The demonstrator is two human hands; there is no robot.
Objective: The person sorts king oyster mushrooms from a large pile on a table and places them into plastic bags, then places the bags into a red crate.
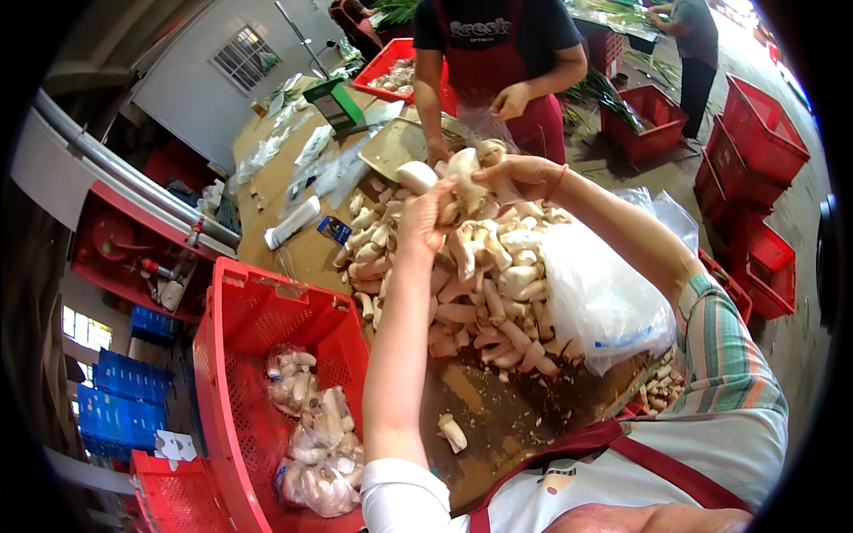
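Over a heap of king oyster mushrooms (493, 293), both arms reach away from me. My left hand (424, 212) grips mushrooms, with a thick white stem (417, 177) rising above its fingers. Close on its right, my right hand (521, 176) has its fingers on a mushroom with a brownish cap (492, 152). Thin transparent plastic shows under the right palm; how the hand holds it cannot be made out. More mushrooms (472, 194) sit between the two hands, partly hidden by fingers. A large transparent plastic bag (600, 293) lies against the heap below my right forearm.
A red crate (223, 373) at left holds bagged mushrooms (320, 483). Across the table (266, 223), a co-worker in a red apron (486, 73) handles a plastic bag. A tray (393, 150) and green box (333, 103) stand nearby. Red crates (756, 160) are stacked at right.
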